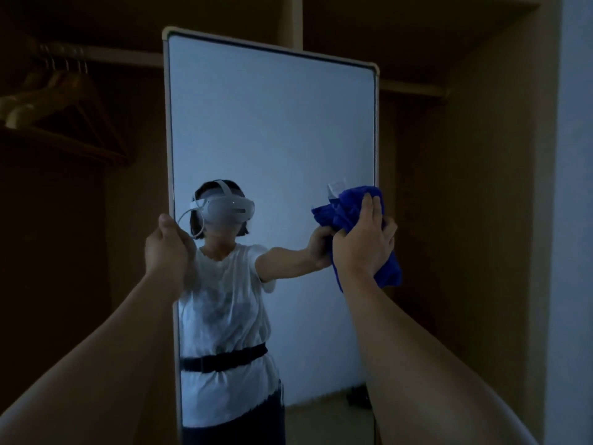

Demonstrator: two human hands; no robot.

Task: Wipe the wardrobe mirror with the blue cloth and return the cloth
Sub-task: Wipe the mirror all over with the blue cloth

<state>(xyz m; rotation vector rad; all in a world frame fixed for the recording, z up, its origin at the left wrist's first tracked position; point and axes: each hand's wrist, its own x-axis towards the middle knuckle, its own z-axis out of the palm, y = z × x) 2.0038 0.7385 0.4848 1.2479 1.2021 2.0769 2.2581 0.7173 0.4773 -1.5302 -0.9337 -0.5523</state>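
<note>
Blue cloth (349, 207) soft, light, bunches up; right hand (364, 242) squeezes it on mirror (272, 123). Left hand (165, 248) grips mirror edge.

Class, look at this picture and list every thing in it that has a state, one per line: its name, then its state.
Tall white-framed wardrobe mirror: upright, held at its left edge, being wiped near its right edge.
Bunched blue cloth: crumpled, pressed against the glass.
Right hand: grips the cloth.
Left hand: holds the mirror's frame.
Wooden clothes hangers: hanging on the rail, bare.
</note>
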